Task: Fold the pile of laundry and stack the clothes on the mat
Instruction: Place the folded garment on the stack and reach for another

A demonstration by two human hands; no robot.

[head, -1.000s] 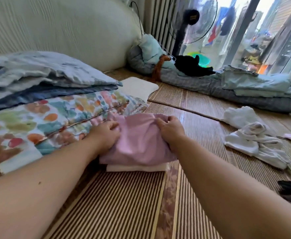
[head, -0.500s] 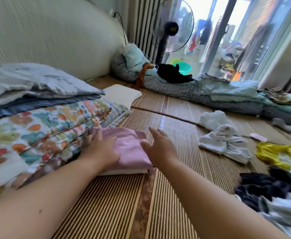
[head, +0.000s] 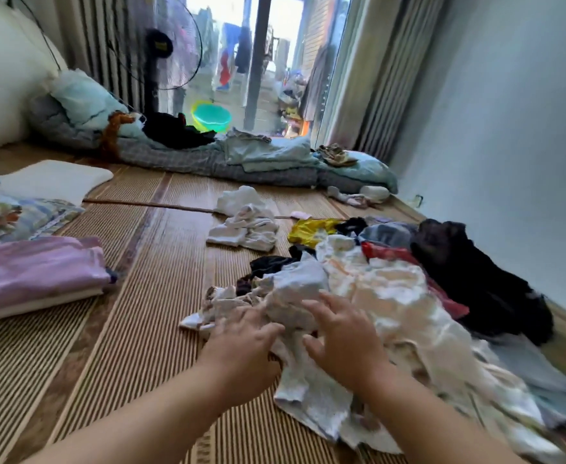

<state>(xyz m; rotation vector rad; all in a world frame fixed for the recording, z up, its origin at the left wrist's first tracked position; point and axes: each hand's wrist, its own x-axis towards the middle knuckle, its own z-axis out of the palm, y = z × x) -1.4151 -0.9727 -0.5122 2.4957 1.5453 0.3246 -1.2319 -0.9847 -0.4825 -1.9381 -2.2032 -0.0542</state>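
Both hands reach into the near edge of the laundry pile (head: 392,296) on the striped mat (head: 147,296): the left hand (head: 244,346) lies on a crumpled white garment (head: 295,296) with fingers loosely bent, and the right hand (head: 341,339) rests on the same garment with fingers spread wide, gripping nothing. A folded pink garment (head: 37,269) tops a small stack at the mat's left, well apart from the pile.

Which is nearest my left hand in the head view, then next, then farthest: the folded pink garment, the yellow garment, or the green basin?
From the left hand:
1. Folded pink garment, left on the mat.
2. Yellow garment, ahead and right, at the pile's far edge.
3. Green basin, far back by the window.
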